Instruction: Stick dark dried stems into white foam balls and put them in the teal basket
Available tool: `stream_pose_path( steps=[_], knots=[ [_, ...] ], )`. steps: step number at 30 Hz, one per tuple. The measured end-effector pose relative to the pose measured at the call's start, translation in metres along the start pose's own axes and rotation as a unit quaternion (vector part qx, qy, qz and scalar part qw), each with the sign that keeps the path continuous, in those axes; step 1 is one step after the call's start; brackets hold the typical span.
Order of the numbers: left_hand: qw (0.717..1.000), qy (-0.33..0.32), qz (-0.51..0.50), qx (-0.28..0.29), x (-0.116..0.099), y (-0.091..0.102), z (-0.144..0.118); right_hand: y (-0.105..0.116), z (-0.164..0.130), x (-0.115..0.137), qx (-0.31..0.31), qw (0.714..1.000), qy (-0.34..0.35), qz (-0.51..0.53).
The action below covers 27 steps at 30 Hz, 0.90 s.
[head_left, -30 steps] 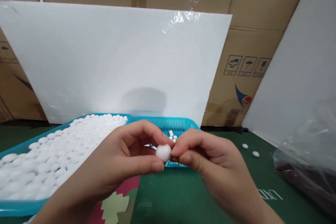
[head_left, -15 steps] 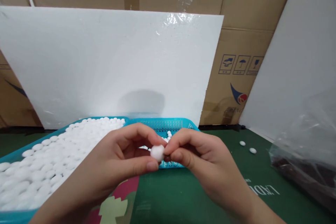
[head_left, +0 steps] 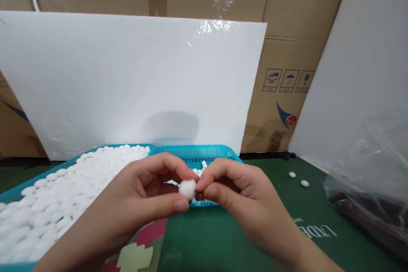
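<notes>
A small white ball (head_left: 187,189) is pinched between the thumb and forefinger of my left hand (head_left: 153,191). At the ball's right side the thumb and forefinger of my right hand (head_left: 236,191) are pressed together, with a small dark reddish bit showing beneath the fingertips; what they grip is too small to name. Behind both hands stands a blue perforated basket (head_left: 219,151) with smaller white pieces (head_left: 204,165) inside, partly hidden by my fingers. To the left, a blue tray (head_left: 60,165) is filled with many white balls (head_left: 38,208).
Two loose white pieces (head_left: 305,183) lie on the green table surface (head_left: 204,238) to the right. A clear plastic bag (head_left: 366,195) with dark brown contents rests at the right edge. A white board (head_left: 134,76) leans against cardboard boxes (head_left: 296,17) at the back.
Both hands stay joined at the white ball with nearly the same grip. The whole view has shifted slightly, so everything sits a little lower and further left.
</notes>
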State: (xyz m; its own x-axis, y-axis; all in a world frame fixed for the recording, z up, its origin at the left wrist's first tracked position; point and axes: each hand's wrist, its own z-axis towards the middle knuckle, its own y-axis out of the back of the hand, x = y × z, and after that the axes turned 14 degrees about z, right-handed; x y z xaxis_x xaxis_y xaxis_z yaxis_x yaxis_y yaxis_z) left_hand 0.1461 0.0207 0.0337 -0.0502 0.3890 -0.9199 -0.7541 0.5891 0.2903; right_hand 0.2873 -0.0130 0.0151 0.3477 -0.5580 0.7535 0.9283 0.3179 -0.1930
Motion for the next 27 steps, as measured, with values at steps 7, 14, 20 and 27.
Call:
stream_pose_path(
  steps=[7,14,20,27],
  knots=[
    [1.0,0.003,0.009,0.0,0.0008,-0.0021,0.0005,0.0006,0.0013,0.0003,0.007,1.0,-0.02,0.013],
    [0.999,0.003,0.036,-0.013,-0.0007,-0.0024,0.0005,0.0014,0.0021,-0.0019,0.013,0.999,-0.034,0.01],
    [0.999,-0.007,0.044,-0.03,0.0023,-0.0004,0.0009,0.0035,0.0023,-0.004,0.03,0.999,-0.019,0.006],
    [0.997,-0.046,0.051,-0.037,0.0034,-0.0025,0.0009,0.004,0.0008,-0.0059,0.036,0.999,-0.005,0.025]
  ],
)
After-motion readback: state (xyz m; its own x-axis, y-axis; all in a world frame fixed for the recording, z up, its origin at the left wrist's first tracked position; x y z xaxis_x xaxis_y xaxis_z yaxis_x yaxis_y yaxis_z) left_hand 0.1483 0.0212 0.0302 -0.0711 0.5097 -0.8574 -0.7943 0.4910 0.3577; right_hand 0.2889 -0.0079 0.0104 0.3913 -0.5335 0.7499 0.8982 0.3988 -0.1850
